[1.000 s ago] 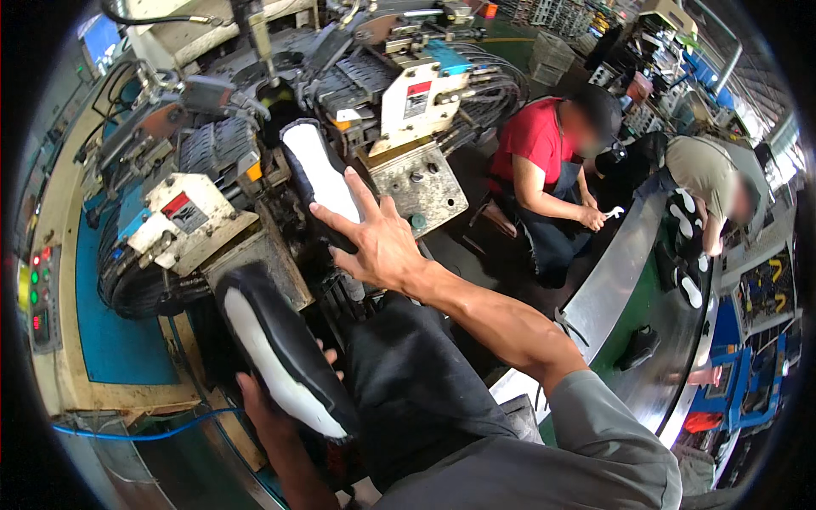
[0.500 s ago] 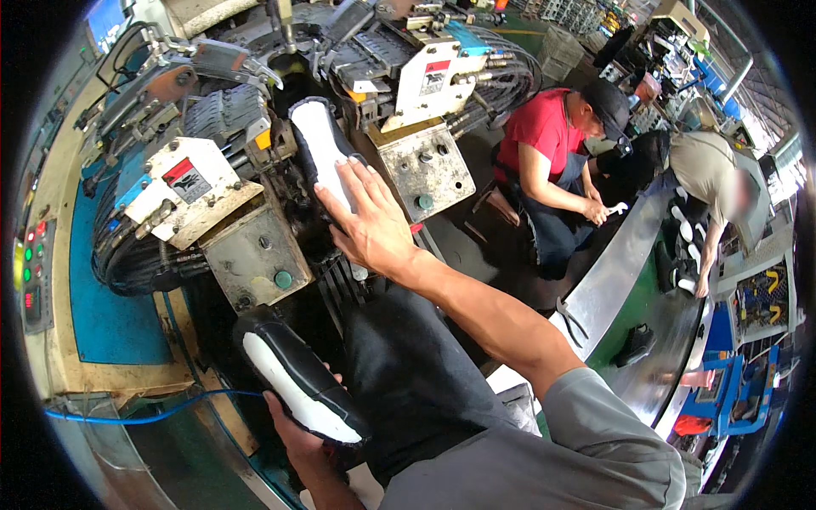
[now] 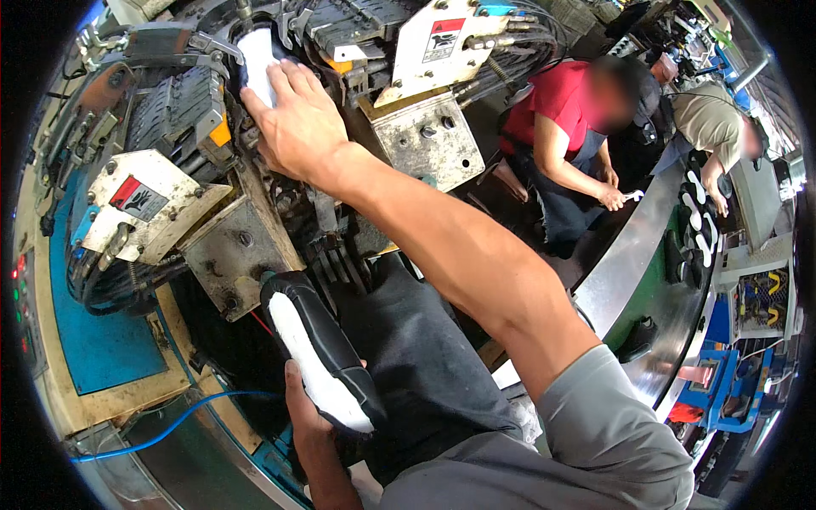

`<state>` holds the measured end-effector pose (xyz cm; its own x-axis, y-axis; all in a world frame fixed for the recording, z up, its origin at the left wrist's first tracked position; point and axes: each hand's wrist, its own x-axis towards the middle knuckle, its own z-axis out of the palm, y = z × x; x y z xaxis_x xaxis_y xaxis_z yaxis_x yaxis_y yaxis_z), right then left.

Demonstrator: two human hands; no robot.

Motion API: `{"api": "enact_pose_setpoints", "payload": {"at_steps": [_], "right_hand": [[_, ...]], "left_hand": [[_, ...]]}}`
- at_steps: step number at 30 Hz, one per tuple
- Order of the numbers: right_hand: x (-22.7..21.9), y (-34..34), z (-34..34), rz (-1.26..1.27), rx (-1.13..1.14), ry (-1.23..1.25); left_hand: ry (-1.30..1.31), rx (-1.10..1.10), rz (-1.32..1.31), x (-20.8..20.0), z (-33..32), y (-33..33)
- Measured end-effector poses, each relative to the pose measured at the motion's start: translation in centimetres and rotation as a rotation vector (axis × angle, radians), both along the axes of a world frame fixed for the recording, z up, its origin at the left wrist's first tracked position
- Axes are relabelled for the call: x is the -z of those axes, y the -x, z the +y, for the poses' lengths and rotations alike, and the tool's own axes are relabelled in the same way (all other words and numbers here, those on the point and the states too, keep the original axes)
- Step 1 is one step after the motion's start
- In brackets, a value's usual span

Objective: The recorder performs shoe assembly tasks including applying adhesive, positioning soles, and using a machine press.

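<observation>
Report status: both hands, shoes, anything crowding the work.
Right hand on far shoe, white bottom showing. Left hand gripping near shoe, white bottom showing. Machine parts close on both sides of far shoe.

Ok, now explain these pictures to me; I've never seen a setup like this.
The camera sits on a worker's head, looking down, so the bare hands are the wearer's own. The left hand holds a black shoe piece, white underside facing the camera. The right hand lies on the white underside of a second shoe piece, set between the two sides of a machine with hoses and metal plates. To the right runs a metal-edged green bench with more dark shoes on it; a co-worker in red is beside it.
</observation>
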<state>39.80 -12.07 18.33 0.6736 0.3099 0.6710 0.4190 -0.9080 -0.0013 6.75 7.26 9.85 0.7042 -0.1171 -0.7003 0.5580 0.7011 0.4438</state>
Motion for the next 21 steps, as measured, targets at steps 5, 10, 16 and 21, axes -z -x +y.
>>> {"api": "enact_pose_setpoints", "payload": {"at_steps": [5,10,16,21], "right_hand": [[-0.4,0.0,0.6,-0.049,0.022,-0.030],[-1.6,1.8,0.4,0.152,-0.077,-0.186],[-0.3,4.8,-0.7,0.139,-0.214,-0.266],[5.8,25.0,-3.2,1.086,-0.348,-1.060]], "left_hand": [[-0.149,0.028,-0.027,-2.0,-1.8,-2.4],[-0.197,0.080,-0.062,-3.9,-2.8,-4.5],[-0.300,0.139,-0.161,-3.3,-1.9,-4.8],[-0.346,0.115,-0.200,-2.5,-0.7,-3.1]]}}
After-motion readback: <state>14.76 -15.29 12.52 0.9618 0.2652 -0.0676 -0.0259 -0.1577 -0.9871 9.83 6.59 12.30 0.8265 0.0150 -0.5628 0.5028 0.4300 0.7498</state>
